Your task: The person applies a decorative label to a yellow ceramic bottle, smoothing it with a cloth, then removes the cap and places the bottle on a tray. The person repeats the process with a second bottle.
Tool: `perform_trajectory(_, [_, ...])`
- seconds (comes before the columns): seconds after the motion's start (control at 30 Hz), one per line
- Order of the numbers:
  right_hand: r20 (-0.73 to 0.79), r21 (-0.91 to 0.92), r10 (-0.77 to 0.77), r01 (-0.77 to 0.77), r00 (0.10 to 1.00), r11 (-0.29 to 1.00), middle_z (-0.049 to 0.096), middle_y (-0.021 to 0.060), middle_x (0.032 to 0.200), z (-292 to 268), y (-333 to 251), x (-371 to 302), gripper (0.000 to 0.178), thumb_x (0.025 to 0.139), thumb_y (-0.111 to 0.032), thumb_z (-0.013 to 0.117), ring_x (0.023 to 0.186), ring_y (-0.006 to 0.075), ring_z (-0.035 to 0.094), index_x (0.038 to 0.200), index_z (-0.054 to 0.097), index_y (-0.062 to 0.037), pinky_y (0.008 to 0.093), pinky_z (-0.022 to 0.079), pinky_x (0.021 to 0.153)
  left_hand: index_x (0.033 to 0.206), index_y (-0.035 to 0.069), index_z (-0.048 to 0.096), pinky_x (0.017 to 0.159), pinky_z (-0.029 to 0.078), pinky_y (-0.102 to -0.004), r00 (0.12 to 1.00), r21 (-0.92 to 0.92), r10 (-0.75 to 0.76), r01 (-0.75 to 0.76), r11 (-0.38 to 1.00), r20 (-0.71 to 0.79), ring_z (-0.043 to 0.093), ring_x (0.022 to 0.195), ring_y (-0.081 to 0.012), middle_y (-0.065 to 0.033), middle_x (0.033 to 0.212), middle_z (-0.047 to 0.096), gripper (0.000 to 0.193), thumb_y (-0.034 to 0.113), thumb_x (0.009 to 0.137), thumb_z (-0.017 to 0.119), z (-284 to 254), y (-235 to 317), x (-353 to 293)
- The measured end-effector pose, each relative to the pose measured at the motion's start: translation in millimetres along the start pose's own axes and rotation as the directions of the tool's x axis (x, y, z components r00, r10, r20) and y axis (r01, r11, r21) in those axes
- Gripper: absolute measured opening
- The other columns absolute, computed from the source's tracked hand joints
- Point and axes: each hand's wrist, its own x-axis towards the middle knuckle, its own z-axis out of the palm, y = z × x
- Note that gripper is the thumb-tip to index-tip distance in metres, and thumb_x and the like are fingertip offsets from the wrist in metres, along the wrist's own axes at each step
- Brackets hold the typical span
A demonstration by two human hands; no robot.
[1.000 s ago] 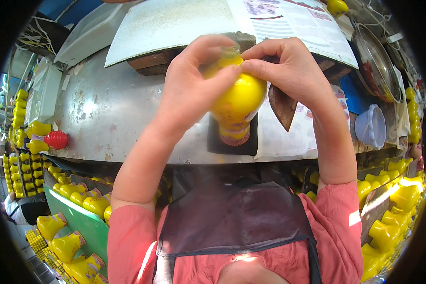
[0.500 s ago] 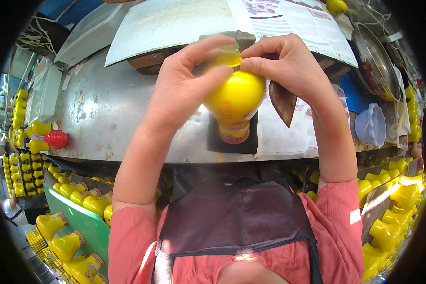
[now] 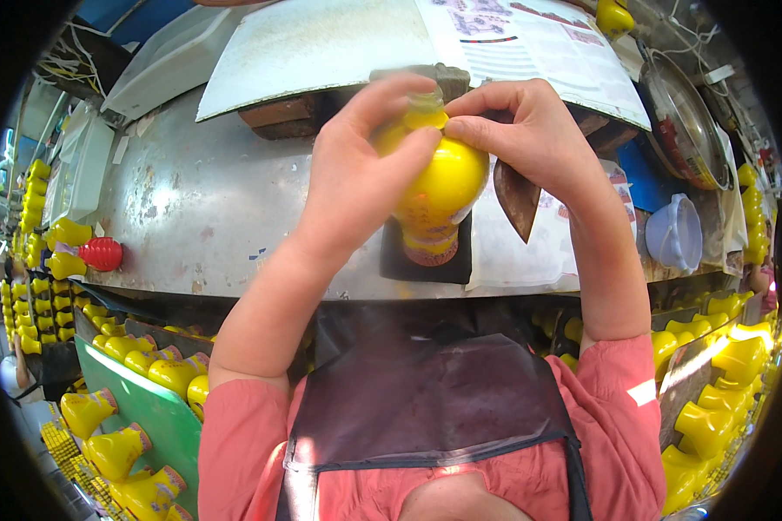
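A glossy yellow vase (image 3: 446,187) stands on a dark pad (image 3: 453,260) in front of me, with a patterned band at its foot and a pale rim at its neck. My left hand (image 3: 367,152) curves round the neck and shoulder from the left, its thumb against the yellow surface and its fingers smeared by motion. From the other side, my right hand (image 3: 530,130) pinches at the neck with thumb and forefinger. Anything thin between those fingertips is too small to make out. A brown pointed blade-like piece (image 3: 517,200) shows below my right hand; whether it is held or lying, I cannot tell.
Beyond the vase, a white board (image 3: 321,61) rests on bricks (image 3: 278,117) on the metal table (image 3: 182,191). Printed sheets lie at the right, near a pale blue bucket (image 3: 674,233). A red ribbed object (image 3: 102,253) sits left. Yellow vases (image 3: 117,456) crowd both sides.
Both hands have shifted slightly toward me at the vase's neck. My left hand has also moved a little to the right, its thumb now closer to the right fingertips.
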Motion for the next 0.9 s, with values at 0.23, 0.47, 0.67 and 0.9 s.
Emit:
perform_trajectory(0.23, [-0.060, -0.025, 0.124, -0.125, 0.991, 0.992, 0.074, 0.0067, 0.084, 6.6, -26.4, -12.5, 0.030, 0.091, -0.019, 0.076, 0.072, 0.0088, 0.066, 0.104, 0.076, 0.0070, 0.0238, 0.054, 0.067, 0.148, 0.006, 0.057, 0.100, 0.051, -0.0272, 0.999, -0.205, -0.004, 0.014, 0.979, 0.047, 0.062, 0.114, -0.0122, -0.0080, 0.128, 0.067, 0.041, 0.011, 0.108, 0.054, -4.6, -11.0, -11.3])
perform_trajectory(0.47, [-0.130, -0.086, 0.083, -0.094, 0.988, 0.992, 0.071, 0.0131, 0.068, 17.6, -39.2, -19.7, 0.037, 0.088, -0.025, 0.076, 0.050, 0.0154, 0.067, 0.103, 0.074, 0.0099, 0.0272, 0.054, 0.047, 0.147, 0.005, 0.058, 0.101, 0.051, -0.0280, 0.996, -0.262, -0.022, 0.045, 0.964, 0.089, 0.063, 0.115, -0.0134, -0.0083, 0.130, 0.067, 0.039, 0.011, 0.108, 0.054, -5.8, -11.5, -14.9])
perform_trajectory(0.67, [-0.094, -0.060, 0.158, -0.164, 0.983, 0.985, 0.073, 0.0082, 0.078, 12.0, -35.1, -19.1, 0.035, 0.087, -0.021, 0.081, 0.064, 0.0095, 0.066, 0.104, 0.074, 0.0092, 0.0244, 0.052, 0.058, 0.147, 0.005, 0.058, 0.102, 0.050, -0.0278, 0.997, -0.297, -0.014, 0.035, 0.954, 0.072, 0.061, 0.117, -0.0124, -0.0080, 0.132, 0.066, 0.039, 0.011, 0.108, 0.054, -4.6, -13.0, -18.8])
perform_trajectory(0.9, [-0.131, -0.114, 0.173, -0.188, 0.976, 0.975, 0.072, 0.0087, 0.074, 17.6, -36.1, -24.4, 0.036, 0.088, -0.023, 0.079, 0.059, 0.0113, 0.067, 0.105, 0.074, 0.0087, 0.0249, 0.052, 0.055, 0.147, 0.006, 0.058, 0.102, 0.049, -0.0266, 0.998, -0.298, 0.004, 0.017, 0.954, 0.071, 0.060, 0.116, -0.0121, -0.0076, 0.131, 0.065, 0.039, 0.011, 0.109, 0.052, -1.8, -15.8, -19.2])
